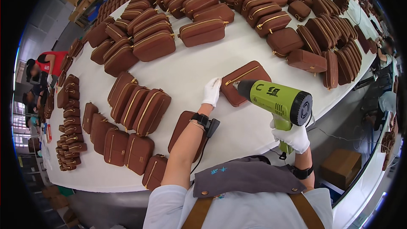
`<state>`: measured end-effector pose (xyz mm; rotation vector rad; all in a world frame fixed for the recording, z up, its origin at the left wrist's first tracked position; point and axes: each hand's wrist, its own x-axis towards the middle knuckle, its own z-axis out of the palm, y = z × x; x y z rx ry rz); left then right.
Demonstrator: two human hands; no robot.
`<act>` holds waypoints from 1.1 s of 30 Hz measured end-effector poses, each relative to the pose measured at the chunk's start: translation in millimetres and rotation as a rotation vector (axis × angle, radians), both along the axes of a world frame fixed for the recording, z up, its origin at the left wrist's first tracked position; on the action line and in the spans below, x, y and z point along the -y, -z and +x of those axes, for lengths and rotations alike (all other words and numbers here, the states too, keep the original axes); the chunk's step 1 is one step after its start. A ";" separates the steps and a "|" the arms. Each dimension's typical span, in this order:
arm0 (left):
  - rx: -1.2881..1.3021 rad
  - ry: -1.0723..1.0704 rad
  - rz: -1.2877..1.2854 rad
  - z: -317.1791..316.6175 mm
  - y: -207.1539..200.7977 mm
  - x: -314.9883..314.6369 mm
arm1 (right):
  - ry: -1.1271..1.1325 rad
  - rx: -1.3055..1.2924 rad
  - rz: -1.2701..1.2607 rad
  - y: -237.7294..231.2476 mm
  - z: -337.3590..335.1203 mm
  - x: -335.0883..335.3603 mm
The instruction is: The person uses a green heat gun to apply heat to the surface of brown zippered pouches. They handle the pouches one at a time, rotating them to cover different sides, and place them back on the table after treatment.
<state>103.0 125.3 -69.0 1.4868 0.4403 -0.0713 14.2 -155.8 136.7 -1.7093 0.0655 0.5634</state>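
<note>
My right hand [293, 138], in a white glove, is wrapped round the handle of a green heat gun [275, 99]. Its dark nozzle points left, over a brown zippered bag [250, 74] lying flat on the white table. At that bag's left end is my left hand [212, 90], also gloved, with its fingers pressed together at the edge; the fingertips' exact grip is hard to make out. Under my left forearm lies another brown bag [181, 133], partly hidden by the arm.
Rows of brown zippered bags [154, 44] stand across the white table [186, 76], with more at the left [140, 106] and far right [322, 38]. A cable [335, 135] trails at the right near a cardboard box [341, 167]. Other people work at the left and right edges.
</note>
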 end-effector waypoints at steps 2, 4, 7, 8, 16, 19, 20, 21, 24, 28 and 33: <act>0.039 0.042 0.067 -1.5 -6.4 3.8 | 0.004 0.009 0.001 1.5 -0.8 1.2; 0.185 0.098 0.247 -6.0 -7.2 9.6 | 0.009 0.021 0.004 3.0 -2.1 2.2; 0.140 0.086 0.104 -5.8 -3.3 8.8 | 0.005 0.013 0.021 1.2 -2.3 1.8; 0.166 0.078 0.112 -4.7 4.3 5.4 | 0.004 0.009 0.023 0.9 -2.4 1.5; 0.085 0.063 -0.085 -2.5 20.8 -8.9 | 0.014 -0.017 0.042 -1.6 -7.7 3.2; 0.168 0.197 0.321 -13.1 -20.4 12.7 | 0.028 -0.029 0.039 1.4 -11.2 6.8; 0.121 0.228 0.248 -12.2 -18.3 7.2 | 0.020 -0.030 0.040 1.4 -11.9 6.2; 0.116 0.197 0.129 -10.4 -8.4 2.2 | 0.009 -0.028 0.039 1.5 -12.3 5.5; 0.113 0.156 -0.064 -6.4 5.3 -4.1 | 0.000 -0.010 0.021 4.0 -13.4 7.2; 0.181 0.239 0.240 -12.9 -7.6 3.7 | 0.033 -0.044 0.001 0.9 -14.6 7.1; 0.222 0.213 0.123 -14.9 -4.3 4.7 | 0.014 -0.023 -0.002 0.7 -15.9 7.5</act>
